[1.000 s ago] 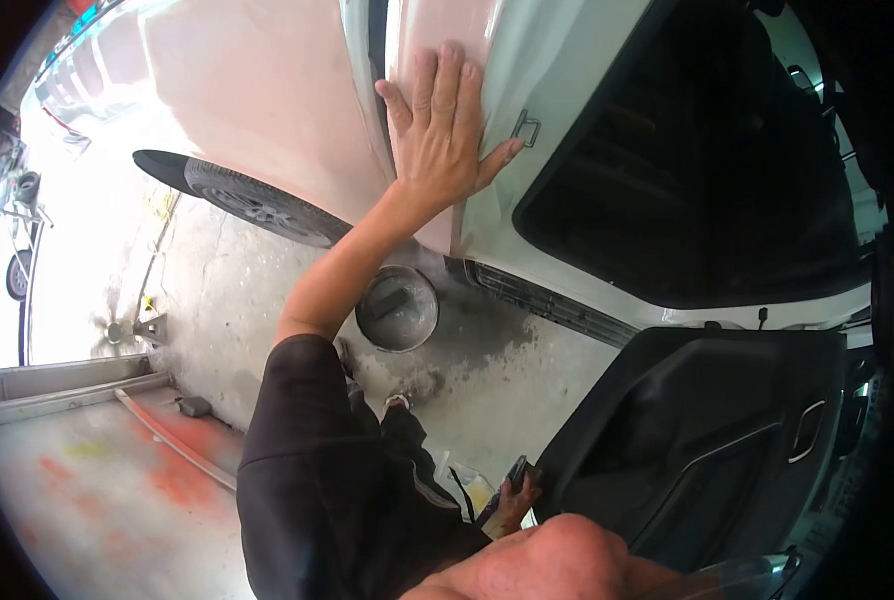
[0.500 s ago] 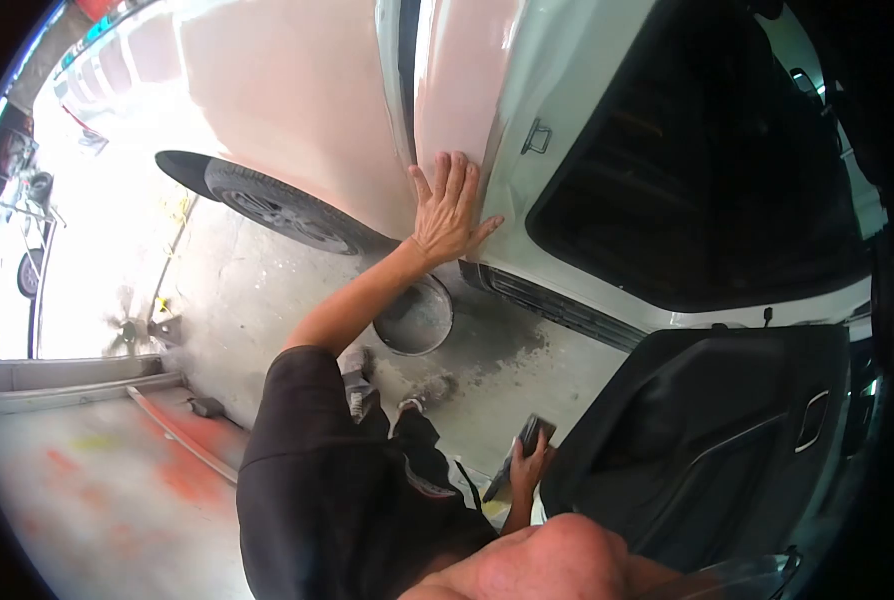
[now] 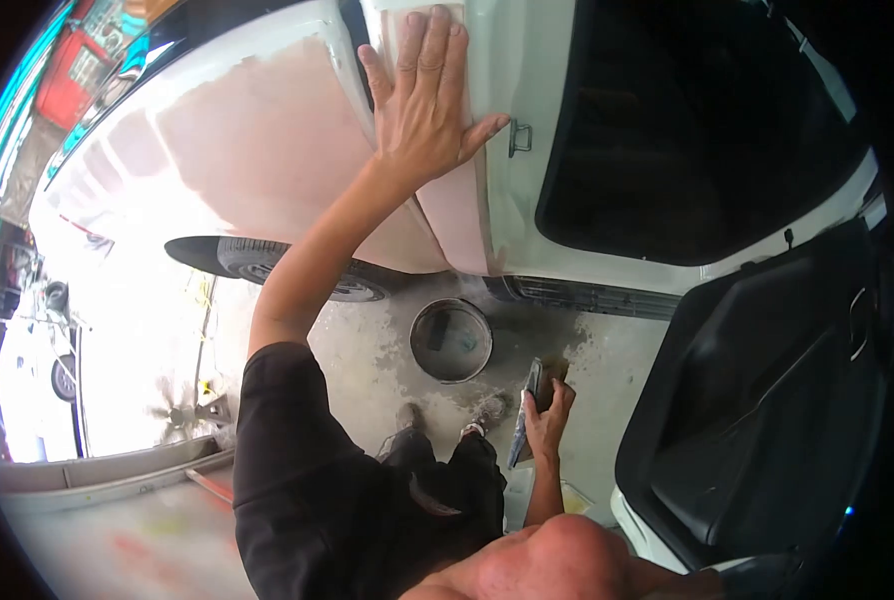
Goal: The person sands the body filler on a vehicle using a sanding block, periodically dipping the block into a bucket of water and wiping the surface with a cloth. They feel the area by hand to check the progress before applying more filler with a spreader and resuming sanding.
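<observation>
My left hand [image 3: 422,110] lies flat with its fingers spread on the pinkish, sanded pillar [image 3: 457,215] of a white car, beside the open doorway. Its thumb reaches close to a metal door latch loop [image 3: 520,138]. Low on the right, my right hand [image 3: 547,420] is wrapped round a dark, flat block [image 3: 527,412] with a pale edge, held away from the car above the floor. Left of the pillar, the car's fender [image 3: 267,140] shows a wide pinkish patch.
A round bucket [image 3: 451,341] with murky contents stands on the wet-stained floor near my feet. The open black-trimmed door [image 3: 757,400] fills the right side. A wheel [image 3: 357,285] sits under the fender. A fan [image 3: 177,412] stands at the left.
My left hand has moved up the pillar, still flat. My right hand, with the block, has moved up and slightly right in the view. The view itself has shifted.
</observation>
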Motion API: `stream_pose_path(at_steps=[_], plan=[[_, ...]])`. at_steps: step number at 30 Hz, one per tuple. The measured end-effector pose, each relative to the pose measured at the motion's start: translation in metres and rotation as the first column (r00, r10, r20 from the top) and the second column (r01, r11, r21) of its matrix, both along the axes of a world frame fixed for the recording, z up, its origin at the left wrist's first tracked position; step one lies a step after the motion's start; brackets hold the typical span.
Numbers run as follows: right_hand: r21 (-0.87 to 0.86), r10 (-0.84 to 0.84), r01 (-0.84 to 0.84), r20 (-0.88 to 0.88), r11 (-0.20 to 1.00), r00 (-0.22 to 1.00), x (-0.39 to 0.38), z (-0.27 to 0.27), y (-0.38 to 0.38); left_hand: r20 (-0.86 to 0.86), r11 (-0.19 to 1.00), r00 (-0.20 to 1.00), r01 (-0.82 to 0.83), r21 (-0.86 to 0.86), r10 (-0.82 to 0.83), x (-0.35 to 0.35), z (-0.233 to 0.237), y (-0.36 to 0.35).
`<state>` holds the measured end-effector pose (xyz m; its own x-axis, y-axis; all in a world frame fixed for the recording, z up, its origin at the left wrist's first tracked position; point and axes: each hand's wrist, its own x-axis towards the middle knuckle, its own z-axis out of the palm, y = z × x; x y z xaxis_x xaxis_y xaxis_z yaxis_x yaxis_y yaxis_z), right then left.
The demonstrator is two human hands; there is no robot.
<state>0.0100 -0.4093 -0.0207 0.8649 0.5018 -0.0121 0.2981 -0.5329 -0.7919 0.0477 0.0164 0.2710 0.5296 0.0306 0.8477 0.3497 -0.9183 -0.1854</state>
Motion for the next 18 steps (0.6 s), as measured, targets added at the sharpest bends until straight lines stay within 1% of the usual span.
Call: stream_pose_path(at_steps=[1, 6, 10, 13, 16, 18], plan=[[0.000, -0.001, 0.001, 0.004, 1.000, 1.000, -0.010, -0.008, -0.002, -0.018, 1.000, 1.000, 0.000, -0.023, 0.000, -0.002, -0.005, -0.001], [-0.024, -0.032, 0.032, -0.010, 0.999, 0.999, -0.055, -0.040, -0.007, -0.042, 1.000, 0.999, 0.008, 0.009, -0.007, -0.011, -0.037, -0.007], [-0.032, -0.012, 0.011, -0.014, 0.999, 1.000, -0.075, -0.048, -0.004, -0.055, 0.997, 0.998, 0.015, 0.070, -0.011, -0.017, -0.077, -0.004], [0.001, -0.008, 0.008, 0.023, 1.000, 1.000, -0.080, -0.044, 0.007, -0.085, 0.995, 0.996, 0.047, 0.084, -0.040, -0.022, -0.106, -0.001], [-0.015, -0.003, 0.004, 0.072, 1.000, 0.997, -0.077, -0.035, 0.030, -0.210, 0.992, 0.977, 0.051, 0.113, -0.026, -0.033, -0.144, 0.000], [0.027, 0.002, -0.005, 0.094, 1.000, 0.996, -0.068, -0.023, 0.055, -0.326, 0.988, 0.937, 0.149, 0.042, -0.128, -0.053, -0.154, -0.005]])
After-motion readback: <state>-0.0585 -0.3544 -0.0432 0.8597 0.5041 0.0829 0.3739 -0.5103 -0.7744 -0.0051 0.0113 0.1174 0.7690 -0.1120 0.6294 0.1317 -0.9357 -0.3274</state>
